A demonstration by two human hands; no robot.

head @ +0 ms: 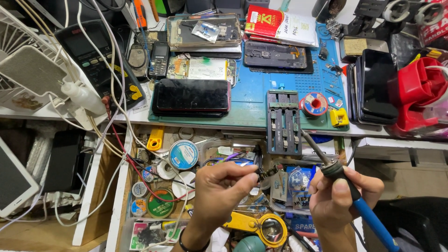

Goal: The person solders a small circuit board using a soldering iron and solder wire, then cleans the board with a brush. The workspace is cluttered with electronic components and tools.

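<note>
My left hand [219, 189] pinches a small dark electronic part [267, 173] with thin wires, held over an open drawer. My right hand [338, 196] grips a soldering iron [347, 184] with a blue handle; its metal tip [308, 140] points up and left toward a grey metal board holder [283, 122] at the bench edge. The iron's tip is apart from the small part. A blue work mat [254, 88] lies on the bench behind the hands.
On the mat lie a dark phone [191, 96], opened phone bodies [275, 55], a solder spool [313, 103] and a red-and-white packet [280, 23]. A multimeter [98, 60] and cables sit left. Stacked phones [375, 86] and a red holder [415, 93] stand right. The drawer holds tape rolls [183, 154] and a yellow magnifier [266, 227].
</note>
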